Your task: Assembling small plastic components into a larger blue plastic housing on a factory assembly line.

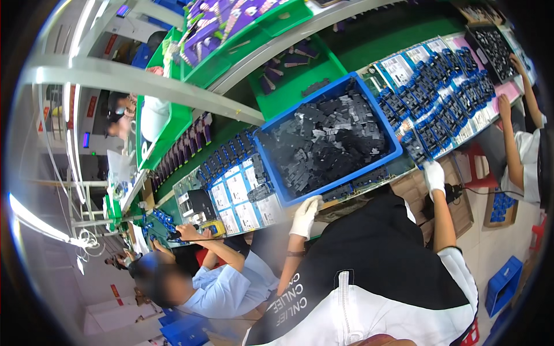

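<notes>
In the head view, my white-gloved left hand [305,217] is at the near edge of a large blue bin [331,198]. Its fingers are stretched toward the rim, with nothing visible in them. The bin holds a heap of small flat black plastic parts [332,138]. To the right of the bin, my white-gloved right hand [434,177] has its fingers closed at the lower end of a blue-and-black plastic part [414,149]. Beyond it, rows of similar blue-and-black parts [438,92] lie on white-and-blue printed sheets.
A co-worker in a light blue shirt [231,282] works at my left, beside a yellow-and-black tool [214,228]. Another person's arms [509,124] reach the bench at far right, near a box of dark parts [491,52]. Green trays [248,49] with purple pieces stand behind a metal rail.
</notes>
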The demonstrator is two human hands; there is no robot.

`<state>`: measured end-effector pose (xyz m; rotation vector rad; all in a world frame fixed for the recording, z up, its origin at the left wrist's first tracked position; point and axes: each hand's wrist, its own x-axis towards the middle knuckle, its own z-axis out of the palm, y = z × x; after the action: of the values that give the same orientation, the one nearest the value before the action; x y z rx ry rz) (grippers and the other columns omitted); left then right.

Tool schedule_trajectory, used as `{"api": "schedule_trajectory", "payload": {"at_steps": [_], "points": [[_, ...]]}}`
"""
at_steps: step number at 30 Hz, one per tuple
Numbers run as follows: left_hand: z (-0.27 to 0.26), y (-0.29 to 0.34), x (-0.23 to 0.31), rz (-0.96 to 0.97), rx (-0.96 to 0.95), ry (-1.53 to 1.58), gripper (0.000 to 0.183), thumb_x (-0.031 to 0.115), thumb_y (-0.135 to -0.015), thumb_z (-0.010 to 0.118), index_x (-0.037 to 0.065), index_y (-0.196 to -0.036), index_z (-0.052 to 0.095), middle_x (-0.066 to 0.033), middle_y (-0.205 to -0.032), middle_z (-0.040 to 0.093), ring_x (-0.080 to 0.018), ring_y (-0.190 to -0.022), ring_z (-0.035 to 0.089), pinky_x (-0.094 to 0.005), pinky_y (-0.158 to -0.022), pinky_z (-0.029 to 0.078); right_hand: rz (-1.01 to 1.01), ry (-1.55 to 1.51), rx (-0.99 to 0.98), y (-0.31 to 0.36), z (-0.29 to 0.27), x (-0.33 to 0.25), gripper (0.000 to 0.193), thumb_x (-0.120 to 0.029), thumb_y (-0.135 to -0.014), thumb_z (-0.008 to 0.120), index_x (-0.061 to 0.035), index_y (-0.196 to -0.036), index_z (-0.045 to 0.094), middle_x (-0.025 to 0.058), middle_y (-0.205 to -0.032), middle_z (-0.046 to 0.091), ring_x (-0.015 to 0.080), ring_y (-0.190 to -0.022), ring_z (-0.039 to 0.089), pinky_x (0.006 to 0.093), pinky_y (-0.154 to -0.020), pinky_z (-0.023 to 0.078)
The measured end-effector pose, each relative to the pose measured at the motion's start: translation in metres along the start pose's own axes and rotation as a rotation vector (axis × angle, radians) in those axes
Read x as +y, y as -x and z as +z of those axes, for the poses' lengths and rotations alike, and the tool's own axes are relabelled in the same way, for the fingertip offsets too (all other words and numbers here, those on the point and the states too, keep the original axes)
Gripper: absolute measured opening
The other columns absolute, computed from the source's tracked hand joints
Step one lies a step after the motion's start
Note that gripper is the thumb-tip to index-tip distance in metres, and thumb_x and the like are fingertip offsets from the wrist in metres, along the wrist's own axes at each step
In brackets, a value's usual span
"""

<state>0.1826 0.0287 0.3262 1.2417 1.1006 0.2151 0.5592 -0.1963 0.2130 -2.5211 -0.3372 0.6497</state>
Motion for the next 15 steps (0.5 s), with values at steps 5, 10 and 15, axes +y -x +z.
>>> {"api": "schedule_trajectory", "payload": {"at_steps": [5, 10, 15], "points": [[0.033, -0.014, 0.043, 0.049, -0.342, 0.525, 0.050, 0.027, -0.093, 0.052, 0.003, -0.133, 0.037, -0.0142, -0.121, 0.054, -0.0237, -0.111, 0.053, -0.0363, -0.095, 0.042, -0.169, -0.029, 0.186, 0.044, -0.038, -0.005, 0.034, -0.027, -0.085, 0.046, -0.0009, -0.065, 0.055, 0.0111, -0.057, 0.052, 0.0213, -0.050, 0.050, 0.0365, -0.050, 0.038], [0.073, -0.039, 0.041, 0.114, -0.482, 0.710, 0.087, 0.040, -0.082, 0.065, 0.013, -0.146, 0.013, -0.0188, -0.143, 0.027, -0.0307, -0.134, 0.026, -0.0461, -0.108, 0.024, -0.506, -0.146, 0.030, 0.094, -0.024, -0.101, 0.032, -0.023, -0.085, 0.050, -0.0046, -0.060, 0.052, 0.0051, -0.053, 0.048, 0.0130, -0.046, 0.044, 0.0310, -0.046, 0.034], [0.072, -0.042, 0.031, 0.272, -0.400, 1.056, 0.071, 0.037, -0.083, 0.065, 0.014, -0.140, 0.028, -0.0131, -0.132, 0.044, -0.0316, -0.124, 0.041, -0.0480, -0.103, 0.032, -0.362, -0.218, -0.529, 0.147, 0.006, -0.199, 0.037, -0.030, -0.086, 0.050, -0.0009, -0.064, 0.058, 0.0093, -0.048, 0.052, 0.0203, -0.044, 0.051, 0.0336, -0.048, 0.041]]}}
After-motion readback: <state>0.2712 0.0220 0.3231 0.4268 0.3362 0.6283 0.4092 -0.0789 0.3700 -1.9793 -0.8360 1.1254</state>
